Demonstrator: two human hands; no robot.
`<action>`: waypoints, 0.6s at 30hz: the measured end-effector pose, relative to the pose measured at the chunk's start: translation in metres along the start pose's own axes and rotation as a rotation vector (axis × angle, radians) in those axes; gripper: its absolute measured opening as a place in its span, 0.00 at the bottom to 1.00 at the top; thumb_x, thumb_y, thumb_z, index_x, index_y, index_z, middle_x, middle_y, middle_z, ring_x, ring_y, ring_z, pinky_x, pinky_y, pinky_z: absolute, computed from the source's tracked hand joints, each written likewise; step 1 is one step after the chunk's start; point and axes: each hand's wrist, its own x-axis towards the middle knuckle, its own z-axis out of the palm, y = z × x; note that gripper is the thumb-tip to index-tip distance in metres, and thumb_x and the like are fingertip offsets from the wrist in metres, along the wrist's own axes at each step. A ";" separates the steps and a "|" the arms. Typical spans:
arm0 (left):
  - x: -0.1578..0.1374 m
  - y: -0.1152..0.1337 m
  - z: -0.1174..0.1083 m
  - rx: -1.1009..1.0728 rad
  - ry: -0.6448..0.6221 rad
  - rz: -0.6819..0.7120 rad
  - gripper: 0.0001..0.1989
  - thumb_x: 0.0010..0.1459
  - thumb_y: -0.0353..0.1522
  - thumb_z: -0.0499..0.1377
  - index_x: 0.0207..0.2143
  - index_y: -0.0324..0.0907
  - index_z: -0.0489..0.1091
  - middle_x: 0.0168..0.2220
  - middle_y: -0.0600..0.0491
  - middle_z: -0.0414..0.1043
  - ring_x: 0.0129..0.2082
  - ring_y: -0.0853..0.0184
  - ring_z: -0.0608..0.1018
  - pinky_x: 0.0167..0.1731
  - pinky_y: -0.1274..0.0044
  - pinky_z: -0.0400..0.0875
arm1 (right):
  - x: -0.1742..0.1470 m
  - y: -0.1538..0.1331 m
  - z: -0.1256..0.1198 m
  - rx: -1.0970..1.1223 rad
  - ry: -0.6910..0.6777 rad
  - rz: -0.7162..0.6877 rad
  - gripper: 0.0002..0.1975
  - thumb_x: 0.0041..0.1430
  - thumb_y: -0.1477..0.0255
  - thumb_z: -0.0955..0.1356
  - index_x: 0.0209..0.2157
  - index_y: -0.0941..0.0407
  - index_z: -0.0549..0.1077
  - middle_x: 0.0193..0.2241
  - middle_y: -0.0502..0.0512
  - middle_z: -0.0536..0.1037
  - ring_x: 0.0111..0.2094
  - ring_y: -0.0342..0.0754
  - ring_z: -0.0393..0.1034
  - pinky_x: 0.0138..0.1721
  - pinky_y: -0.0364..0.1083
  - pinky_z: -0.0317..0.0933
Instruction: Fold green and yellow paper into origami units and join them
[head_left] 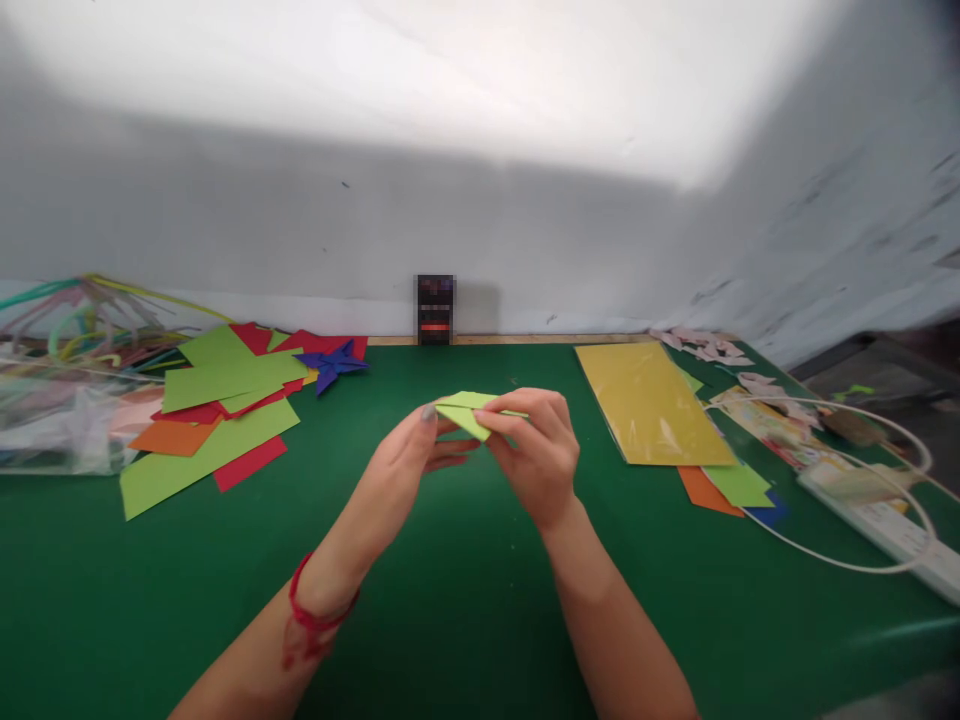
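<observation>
A small folded piece of light green paper (466, 411) is held up above the table between my two hands. My left hand (409, 450), with a red cord bracelet at the wrist, pinches its left end, the thumb on top and fingers beneath. On the other side, my right hand (536, 445) grips the right edge between thumb and fingers. A crease runs across the paper's upper face, and part of it is hidden by the fingers. Beyond my left hand lies a blue folded paper star (332, 365).
Green, red and orange paper sheets (217, 450) lie at the left beside clear plastic bags (67, 420) and coloured strips. A yellow paper pack (652, 405), a white cable (832, 565) and a power strip (877, 530) occupy the right. A black device (435, 310) leans against the wall.
</observation>
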 end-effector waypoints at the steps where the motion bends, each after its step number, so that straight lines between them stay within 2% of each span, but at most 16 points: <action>1: 0.000 0.001 0.000 -0.095 0.000 -0.016 0.23 0.62 0.44 0.46 0.52 0.41 0.64 0.48 0.46 0.70 0.45 0.62 0.74 0.44 0.71 0.70 | -0.002 -0.002 0.002 -0.013 -0.017 -0.047 0.08 0.53 0.76 0.70 0.34 0.49 0.74 0.32 0.49 0.77 0.37 0.46 0.68 0.41 0.48 0.63; 4: 0.006 -0.001 -0.003 -0.186 0.106 -0.006 0.23 0.58 0.39 0.54 0.55 0.43 0.60 0.48 0.48 0.71 0.46 0.64 0.73 0.45 0.73 0.68 | -0.002 -0.009 0.006 -0.023 -0.148 -0.110 0.10 0.55 0.77 0.68 0.38 0.49 0.73 0.37 0.49 0.78 0.40 0.46 0.69 0.46 0.49 0.61; 6: 0.011 -0.004 -0.007 -0.179 0.152 0.038 0.22 0.56 0.36 0.58 0.53 0.43 0.62 0.47 0.48 0.72 0.44 0.64 0.74 0.43 0.74 0.69 | 0.001 -0.011 0.003 0.007 -0.249 -0.108 0.12 0.57 0.78 0.66 0.41 0.48 0.73 0.42 0.48 0.77 0.44 0.45 0.68 0.51 0.50 0.58; 8: 0.016 -0.007 -0.010 -0.152 0.156 0.081 0.19 0.55 0.35 0.58 0.49 0.42 0.66 0.46 0.48 0.72 0.43 0.64 0.75 0.41 0.75 0.70 | 0.007 -0.011 -0.004 0.055 -0.273 -0.063 0.15 0.58 0.80 0.65 0.43 0.48 0.71 0.45 0.48 0.75 0.47 0.45 0.67 0.55 0.51 0.55; 13: 0.015 -0.007 -0.009 -0.006 0.093 0.070 0.18 0.55 0.37 0.57 0.48 0.42 0.67 0.44 0.49 0.73 0.38 0.64 0.76 0.38 0.74 0.71 | 0.016 0.001 -0.024 0.101 -0.094 0.232 0.13 0.57 0.75 0.66 0.45 0.51 0.70 0.47 0.53 0.72 0.49 0.49 0.65 0.53 0.53 0.57; 15: 0.013 -0.006 -0.006 0.043 0.079 0.058 0.18 0.55 0.37 0.57 0.48 0.42 0.67 0.43 0.49 0.73 0.38 0.63 0.77 0.38 0.74 0.71 | 0.015 0.006 -0.026 0.145 -0.129 0.398 0.12 0.56 0.70 0.68 0.43 0.51 0.70 0.42 0.54 0.74 0.45 0.49 0.67 0.48 0.51 0.62; 18: 0.012 -0.006 -0.004 0.101 0.075 0.059 0.16 0.55 0.37 0.57 0.47 0.43 0.68 0.42 0.50 0.73 0.38 0.64 0.76 0.37 0.75 0.70 | 0.011 0.011 -0.025 0.294 -0.292 0.627 0.13 0.54 0.65 0.69 0.41 0.52 0.70 0.32 0.51 0.74 0.36 0.48 0.70 0.37 0.48 0.66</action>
